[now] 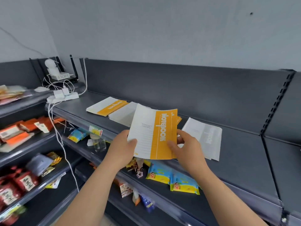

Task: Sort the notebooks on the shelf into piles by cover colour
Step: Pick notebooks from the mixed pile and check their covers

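Note:
I hold a white notebook with a yellow band (156, 132) above the front edge of the dark top shelf (241, 144). My left hand (123, 147) grips its lower left corner and my right hand (184, 147) grips its right edge, where more yellow notebooks show underneath. On the shelf lie a yellow-banded pile (109, 106) at the back left, a pile (122, 115) just behind the held notebook and partly hidden by it, and a pile with a grey band (203, 137) to the right.
A power strip with white cables (63, 95) and a router (65, 75) sit at the shelf's left end. Lower shelves hold wet-wipe packs (172, 176), a clear jar (99, 142) and red snack packets (19, 185). A slotted upright (276, 101) bounds the shelf on the right.

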Demonstrator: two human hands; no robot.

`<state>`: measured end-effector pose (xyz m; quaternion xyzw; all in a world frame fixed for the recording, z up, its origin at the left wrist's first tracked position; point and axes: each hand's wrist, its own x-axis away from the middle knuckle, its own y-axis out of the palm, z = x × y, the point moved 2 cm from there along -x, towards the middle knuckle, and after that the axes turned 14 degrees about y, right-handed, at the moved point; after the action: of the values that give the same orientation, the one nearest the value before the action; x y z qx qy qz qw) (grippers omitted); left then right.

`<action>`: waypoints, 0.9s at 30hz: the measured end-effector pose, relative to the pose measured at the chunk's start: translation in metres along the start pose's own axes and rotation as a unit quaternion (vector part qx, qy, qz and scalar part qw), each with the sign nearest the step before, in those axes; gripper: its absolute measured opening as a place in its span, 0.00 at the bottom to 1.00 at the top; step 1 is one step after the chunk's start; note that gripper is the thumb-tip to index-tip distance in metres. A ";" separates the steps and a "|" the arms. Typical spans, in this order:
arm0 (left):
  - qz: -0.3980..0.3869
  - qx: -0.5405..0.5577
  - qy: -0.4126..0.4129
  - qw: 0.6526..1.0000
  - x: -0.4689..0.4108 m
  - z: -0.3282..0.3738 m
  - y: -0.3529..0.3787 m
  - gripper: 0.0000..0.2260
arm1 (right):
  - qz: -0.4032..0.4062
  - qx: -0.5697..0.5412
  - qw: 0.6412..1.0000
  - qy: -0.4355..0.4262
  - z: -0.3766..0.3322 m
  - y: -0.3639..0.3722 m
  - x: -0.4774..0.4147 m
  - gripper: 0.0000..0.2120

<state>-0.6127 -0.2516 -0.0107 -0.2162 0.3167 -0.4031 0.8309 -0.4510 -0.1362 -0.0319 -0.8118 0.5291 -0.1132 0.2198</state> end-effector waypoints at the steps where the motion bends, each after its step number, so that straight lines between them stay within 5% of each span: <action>1: 0.003 -0.004 -0.006 1.000 -0.006 -0.008 -0.005 0.13 | -0.001 0.006 1.000 -0.002 -0.003 0.010 -0.006 0.08; 27: 0.038 -0.046 -0.059 0.996 -0.209 -0.208 -0.084 0.11 | -0.019 0.103 0.994 -0.025 -0.089 0.215 -0.223 0.11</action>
<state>-0.9021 -0.1539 -0.0320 -0.2652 0.2931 -0.3428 0.8522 -0.7545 -0.0284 -0.0451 -0.7974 0.4932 -0.1512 0.3133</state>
